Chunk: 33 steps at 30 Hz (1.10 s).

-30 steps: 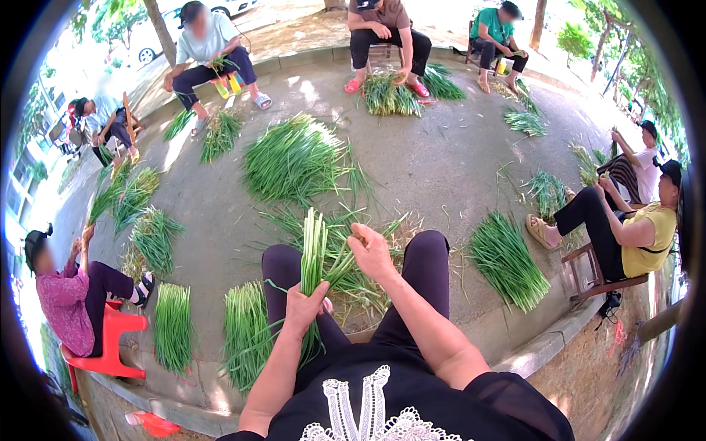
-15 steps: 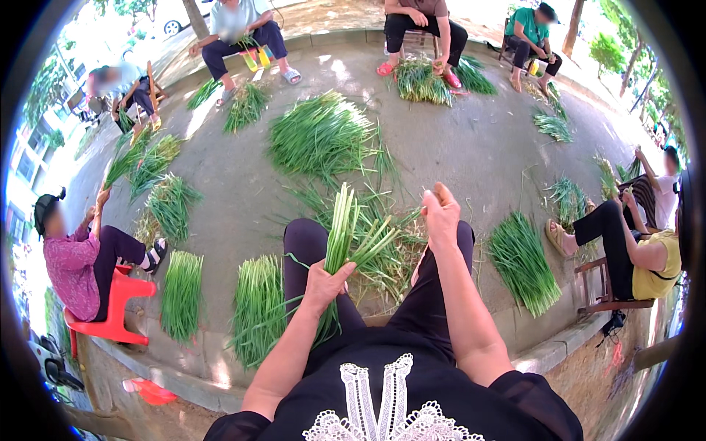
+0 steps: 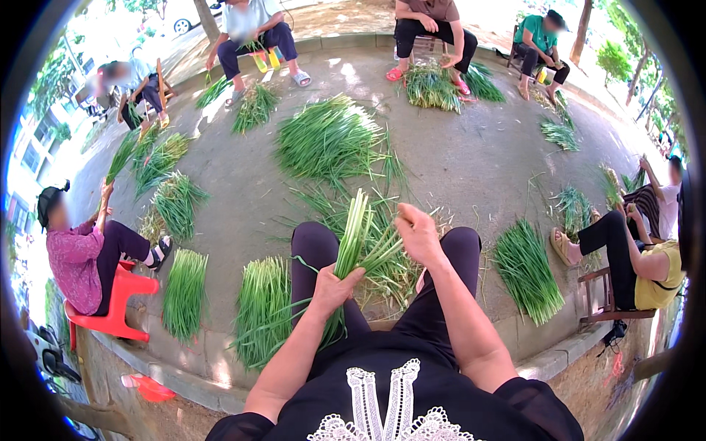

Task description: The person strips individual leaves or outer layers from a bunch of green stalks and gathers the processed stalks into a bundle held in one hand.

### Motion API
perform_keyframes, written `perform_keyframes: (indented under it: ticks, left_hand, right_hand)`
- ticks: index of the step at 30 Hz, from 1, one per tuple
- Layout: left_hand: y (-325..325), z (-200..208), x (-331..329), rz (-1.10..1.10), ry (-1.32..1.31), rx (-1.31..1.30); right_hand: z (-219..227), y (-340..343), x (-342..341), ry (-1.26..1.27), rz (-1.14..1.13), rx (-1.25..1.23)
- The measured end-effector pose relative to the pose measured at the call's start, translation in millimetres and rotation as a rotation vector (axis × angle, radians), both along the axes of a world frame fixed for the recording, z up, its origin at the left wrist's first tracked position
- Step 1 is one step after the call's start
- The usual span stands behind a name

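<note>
A bunch of Chinese chives stands upright in my left hand, its pale stem ends up and its long green leaves trailing below. Some of its stems fan out to the right. Close to the tips of those fanned stems is my right hand, fingers curled together; what they pinch, if anything, is hidden. Below both hands, a loose pile of chives and straw-coloured trimmings lies on the ground between my knees.
A neat chive bundle lies left of my legs, another bundle to the right. Ahead is a large chive heap. Several seated people surround the paved ground, one on a red plastic stool. A curb runs nearby.
My right hand has moved left and slightly down, from out to the side to beside the fanned stem ends. My left hand still grips the bunch.
</note>
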<state>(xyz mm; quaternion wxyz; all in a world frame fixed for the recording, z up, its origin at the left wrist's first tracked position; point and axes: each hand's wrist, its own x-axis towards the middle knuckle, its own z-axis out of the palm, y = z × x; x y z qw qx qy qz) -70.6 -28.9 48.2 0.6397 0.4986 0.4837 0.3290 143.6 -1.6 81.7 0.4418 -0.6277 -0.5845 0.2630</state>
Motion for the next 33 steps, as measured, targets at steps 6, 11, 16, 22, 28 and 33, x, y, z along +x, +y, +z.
perform_keyframes:
  ticks: [6, 11, 16, 22, 28, 33]
  left_hand:
    - [0, 2, 2, 0.018, -0.011, -0.011]
    - [0, 2, 3, 0.021, 0.019, -0.012]
    - [0, 5, 1, 0.021, 0.043, -0.008]
    - [0, 7, 3, 0.04, -0.006, -0.013]
    - [0, 4, 0, 0.046, -0.057, -0.032]
    - [1, 6, -1, 0.054, -0.081, -0.034]
  right_hand:
    - [21, -11, -19, 0.329, 0.002, -0.093]
    - [27, -26, -46, 0.149, 0.184, -0.228]
    - [7, -19, -54, 0.185, 0.127, -0.121]
    - [-8, -18, -40, 0.276, 0.022, -0.015]
    - [10, -16, -19, 0.302, -0.151, 0.02]
    - [12, -16, 19, 0.673, -0.385, 0.132]
